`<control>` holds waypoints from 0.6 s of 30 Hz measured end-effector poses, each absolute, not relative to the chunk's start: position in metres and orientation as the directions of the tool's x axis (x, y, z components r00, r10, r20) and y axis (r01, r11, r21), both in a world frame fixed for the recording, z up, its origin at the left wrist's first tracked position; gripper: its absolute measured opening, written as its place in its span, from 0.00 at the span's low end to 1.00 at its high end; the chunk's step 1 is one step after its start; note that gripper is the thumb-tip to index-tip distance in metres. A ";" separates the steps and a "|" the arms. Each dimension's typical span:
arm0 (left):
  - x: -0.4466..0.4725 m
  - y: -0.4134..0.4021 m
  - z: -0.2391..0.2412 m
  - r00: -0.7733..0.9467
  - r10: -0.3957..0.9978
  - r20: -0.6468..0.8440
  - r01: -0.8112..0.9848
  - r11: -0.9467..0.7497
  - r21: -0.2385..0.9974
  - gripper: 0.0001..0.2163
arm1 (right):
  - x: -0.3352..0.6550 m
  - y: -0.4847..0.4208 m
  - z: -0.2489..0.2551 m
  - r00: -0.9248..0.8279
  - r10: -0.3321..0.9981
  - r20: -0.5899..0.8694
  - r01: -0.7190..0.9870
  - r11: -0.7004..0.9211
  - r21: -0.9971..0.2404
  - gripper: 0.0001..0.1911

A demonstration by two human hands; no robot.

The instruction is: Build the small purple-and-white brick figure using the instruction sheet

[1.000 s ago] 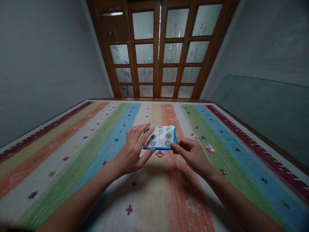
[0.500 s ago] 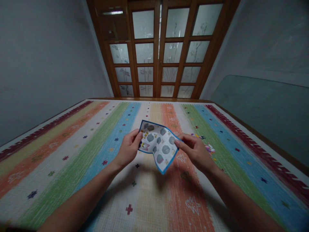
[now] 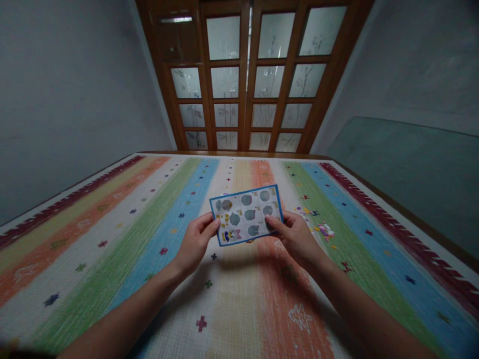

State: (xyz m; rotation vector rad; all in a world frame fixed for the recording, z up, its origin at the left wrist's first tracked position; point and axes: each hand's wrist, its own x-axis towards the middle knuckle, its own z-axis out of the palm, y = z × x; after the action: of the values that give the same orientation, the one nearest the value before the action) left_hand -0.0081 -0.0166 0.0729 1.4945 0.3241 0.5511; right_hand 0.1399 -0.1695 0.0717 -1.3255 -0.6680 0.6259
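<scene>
Between my two hands, an instruction sheet point(image 3: 249, 214) is held above the table, fairly flat and tilted up at its right end. It has a blue border, several grey rounded pictures and small yellow pieces printed on it, plus a colourful figure at the lower left. My left hand point(image 3: 197, 237) pinches its left edge, thumb in front. My right hand point(image 3: 297, 233) grips the lower right edge, its thumb lying over the print and the fingers behind. Beyond my right hand lies a loose heap of small coloured pieces point(image 3: 325, 230), too small to name.
A striped tablecloth point(image 3: 239, 309) with star and cross patterns covers the table. Past the far edge stand wooden doors point(image 3: 245, 75) with frosted panes. Grey walls rise on both sides, and a greenish panel point(image 3: 411, 169) leans at the right.
The sheet was creased and twisted, its lower corner hanging down; now it is stretched flat. My right hand has shifted slightly, and both hands keep hold of it.
</scene>
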 end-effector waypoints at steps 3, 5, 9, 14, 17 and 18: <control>-0.016 -0.013 0.072 0.924 0.379 0.050 -0.043 -0.028 0.999 0.13 | 0.145 -0.173 0.075 0.699 0.706 0.118 0.036 0.130 -0.991 0.20; -0.019 -0.008 0.075 0.948 0.318 0.018 0.002 -0.063 0.998 0.13 | 0.147 -0.175 0.081 0.680 0.722 0.130 0.103 0.082 -0.991 0.18; -0.017 -0.002 0.089 0.939 0.336 0.072 -0.023 -0.147 0.989 0.13 | 0.143 -0.178 0.096 0.536 0.841 0.079 0.182 -0.023 -0.983 0.15; -0.006 -0.014 0.109 0.946 0.303 0.117 -0.055 -0.206 0.977 0.11 | 0.137 -0.177 0.102 0.422 0.906 0.024 0.188 -0.062 -0.980 0.15; -0.003 -0.023 0.113 0.942 0.318 0.110 -0.041 -0.217 0.975 0.13 | 0.139 -0.177 0.097 0.452 0.891 0.053 0.164 -0.025 -0.986 0.18; -0.002 -0.025 0.113 0.942 0.318 0.110 -0.041 -0.217 0.975 0.14 | 0.140 -0.177 0.094 0.474 0.878 0.067 0.149 -0.006 -0.989 0.19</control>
State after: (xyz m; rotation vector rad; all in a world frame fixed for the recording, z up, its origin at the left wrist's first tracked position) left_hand -0.0024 -0.0252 0.1130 1.7632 0.2075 0.3333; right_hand 0.1402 -0.1771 0.0945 -1.4862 -0.9461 0.7378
